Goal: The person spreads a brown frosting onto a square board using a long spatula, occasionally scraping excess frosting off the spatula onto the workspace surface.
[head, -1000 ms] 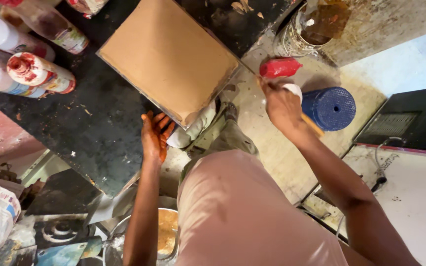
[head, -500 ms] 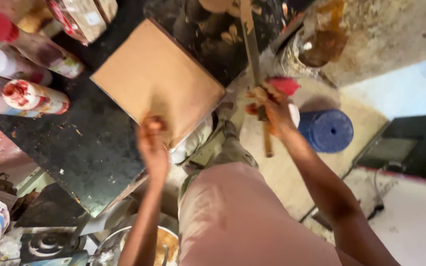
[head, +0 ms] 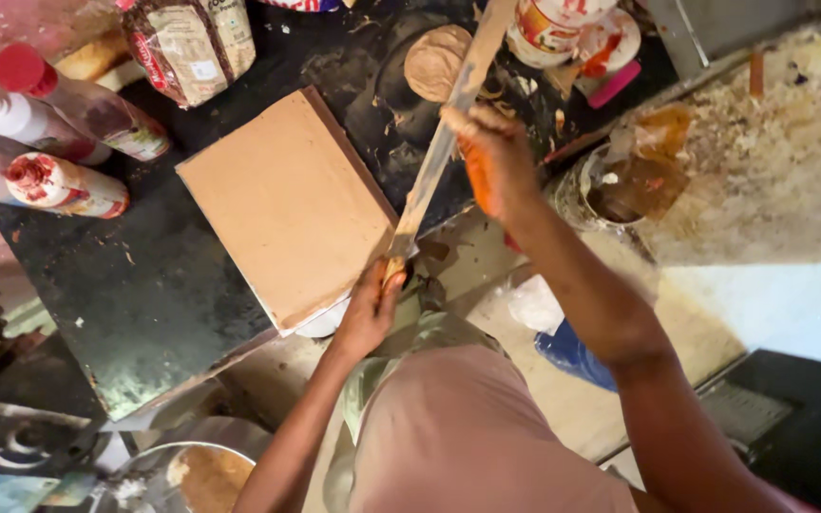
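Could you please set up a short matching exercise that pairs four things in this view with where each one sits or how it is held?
Things:
1. wooden stick
2. brown board
3. round dough disc
4. red-capped bottles

Places or states:
A. lying flat on the dark worktop, one edge at the counter's front
B. gripped by the right hand partway up and by the left hand at its lower end
C. lying on their sides at the left end of the worktop
D. resting on the worktop behind the board, next to the stick's upper part

Pairs: 1-B, 2-A, 3-D, 4-C

Labelled red-capped bottles [head: 59, 142] far left, printed bag [head: 187, 43] at top.
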